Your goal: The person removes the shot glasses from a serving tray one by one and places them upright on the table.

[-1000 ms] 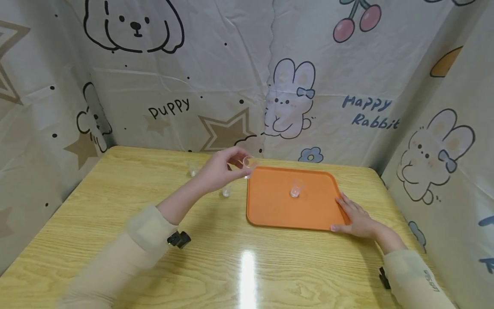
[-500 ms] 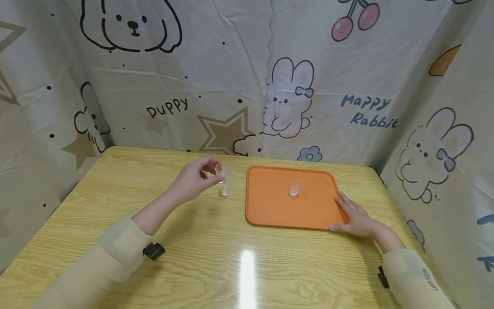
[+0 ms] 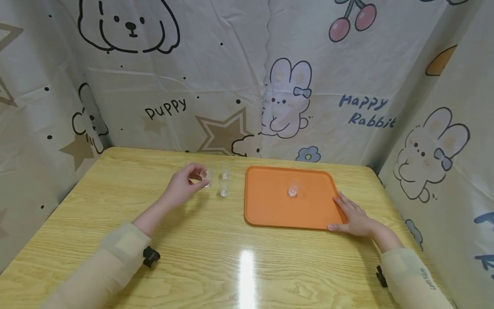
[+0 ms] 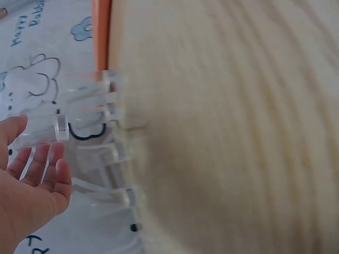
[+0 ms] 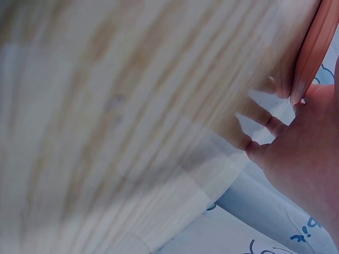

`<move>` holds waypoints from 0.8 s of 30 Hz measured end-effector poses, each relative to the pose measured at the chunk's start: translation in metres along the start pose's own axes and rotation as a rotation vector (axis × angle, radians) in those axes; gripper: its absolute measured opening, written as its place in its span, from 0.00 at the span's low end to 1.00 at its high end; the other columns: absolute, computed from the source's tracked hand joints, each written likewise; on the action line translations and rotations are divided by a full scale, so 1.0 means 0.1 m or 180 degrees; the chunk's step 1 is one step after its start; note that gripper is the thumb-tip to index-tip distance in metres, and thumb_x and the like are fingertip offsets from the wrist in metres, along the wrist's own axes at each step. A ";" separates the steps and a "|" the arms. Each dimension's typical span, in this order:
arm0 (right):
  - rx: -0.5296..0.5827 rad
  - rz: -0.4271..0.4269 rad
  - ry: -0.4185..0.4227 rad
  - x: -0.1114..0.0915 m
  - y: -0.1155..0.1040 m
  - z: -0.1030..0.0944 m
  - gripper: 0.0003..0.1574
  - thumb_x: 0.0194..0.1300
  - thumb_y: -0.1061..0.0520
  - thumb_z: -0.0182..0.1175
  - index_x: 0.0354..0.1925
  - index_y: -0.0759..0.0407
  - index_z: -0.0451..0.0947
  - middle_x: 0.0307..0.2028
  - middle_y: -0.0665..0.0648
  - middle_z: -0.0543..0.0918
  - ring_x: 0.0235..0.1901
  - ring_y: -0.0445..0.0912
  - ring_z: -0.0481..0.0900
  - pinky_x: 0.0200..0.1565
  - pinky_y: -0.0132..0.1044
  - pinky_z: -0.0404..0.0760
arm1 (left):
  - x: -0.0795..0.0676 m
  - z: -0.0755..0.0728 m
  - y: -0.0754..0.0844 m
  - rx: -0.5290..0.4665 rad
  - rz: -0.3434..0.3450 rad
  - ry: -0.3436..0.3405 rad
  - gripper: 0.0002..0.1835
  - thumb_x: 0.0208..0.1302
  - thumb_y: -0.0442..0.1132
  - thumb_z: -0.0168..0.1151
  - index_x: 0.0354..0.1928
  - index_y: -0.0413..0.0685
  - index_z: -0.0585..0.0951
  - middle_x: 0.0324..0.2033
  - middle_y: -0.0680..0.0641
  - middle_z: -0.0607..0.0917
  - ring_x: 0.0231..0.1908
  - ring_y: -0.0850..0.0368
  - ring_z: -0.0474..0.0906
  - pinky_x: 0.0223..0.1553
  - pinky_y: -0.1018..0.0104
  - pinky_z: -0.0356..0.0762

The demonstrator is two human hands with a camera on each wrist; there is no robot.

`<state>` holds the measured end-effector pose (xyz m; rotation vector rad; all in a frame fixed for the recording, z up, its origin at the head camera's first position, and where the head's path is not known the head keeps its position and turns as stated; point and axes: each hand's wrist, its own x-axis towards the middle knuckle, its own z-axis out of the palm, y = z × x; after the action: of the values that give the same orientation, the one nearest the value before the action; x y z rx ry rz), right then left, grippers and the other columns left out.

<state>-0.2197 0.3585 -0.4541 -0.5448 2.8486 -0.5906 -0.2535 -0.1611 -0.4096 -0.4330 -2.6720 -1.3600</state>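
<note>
My left hand [image 3: 181, 186] pinches a small clear shot glass [image 3: 207, 177] between thumb and fingers. In the left wrist view that shot glass [image 4: 42, 131] sits at the fingertips, with several more clear glasses behind it, blurred. To the right of this hand, two shot glasses stand one behind the other, the rear glass [image 3: 225, 171] and the front glass [image 3: 224, 188]. One more shot glass [image 3: 293, 189] stands on the orange tray [image 3: 270, 212]. My right hand [image 3: 356, 219] rests at the tray's right end, fingers extended along the edge and thumb at the front corner.
A wood-grain table [image 3: 193, 266] carries everything. Printed cloth [image 3: 216, 77] with puppies, rabbits and stars hangs behind it and along both sides. Faint outlines of glass show behind the left hand, partly hidden.
My left hand has moved left, away from the tray, with the shot glass in its grip. The rear standing glass has come into view. The right hand stays at the tray.
</note>
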 end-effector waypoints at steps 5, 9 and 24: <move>0.0020 0.0090 -0.0058 0.00 -0.03 -0.01 0.63 0.54 0.37 0.66 0.71 0.70 0.47 0.72 0.71 0.41 0.65 0.74 0.44 0.56 0.74 0.46 | 0.03 0.05 -0.13 -0.0088 -0.0161 -0.0082 0.22 0.61 0.41 0.65 0.55 0.41 0.74 0.46 0.43 0.81 0.45 0.48 0.79 0.43 0.56 0.77; -0.0003 0.0206 -0.0154 0.01 -0.07 -0.05 0.64 0.54 0.36 0.66 0.71 0.69 0.46 0.72 0.71 0.41 0.66 0.73 0.43 0.58 0.73 0.46 | 0.07 0.08 -0.21 -0.0101 -0.0276 -0.0144 0.21 0.61 0.41 0.64 0.55 0.41 0.74 0.48 0.43 0.80 0.46 0.48 0.79 0.44 0.56 0.77; -0.0010 0.0189 -0.0160 0.01 -0.04 -0.04 0.64 0.54 0.38 0.66 0.71 0.69 0.46 0.72 0.71 0.41 0.66 0.72 0.42 0.58 0.72 0.46 | 0.13 0.12 -0.35 -0.0111 -0.0493 -0.0358 0.20 0.62 0.37 0.63 0.54 0.37 0.74 0.45 0.40 0.79 0.47 0.47 0.77 0.47 0.58 0.78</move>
<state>-0.2204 0.3561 -0.4487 -0.4669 2.8081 -0.5545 -0.2763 -0.1689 -0.4407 -0.3206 -2.8293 -1.4669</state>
